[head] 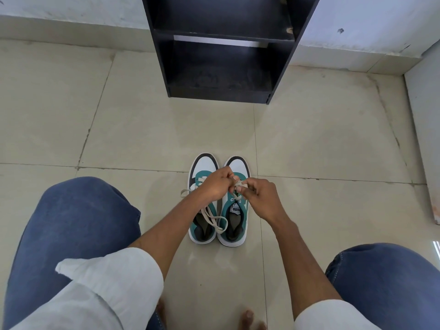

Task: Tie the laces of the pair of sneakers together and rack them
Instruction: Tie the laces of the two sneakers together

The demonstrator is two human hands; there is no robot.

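Observation:
Two white, teal and black sneakers stand side by side on the tiled floor, toes pointing away from me: the left sneaker (204, 163) and the right sneaker (238, 217). Cream laces (215, 221) loop loosely over the left shoe's opening. My left hand (214, 184) and my right hand (258, 198) meet above the shoes' tongues, both pinching lace ends between their fingertips. The knot itself is hidden by my fingers. A black open shoe rack (221, 58) stands farther ahead against the wall.
My knees in blue jeans (78, 225) flank the shoes at left and right, and my bare toes (247, 316) show at the bottom edge. A white wall edge (426, 144) runs along the right. Beige floor tiles (154, 132) lie between the shoes and the rack.

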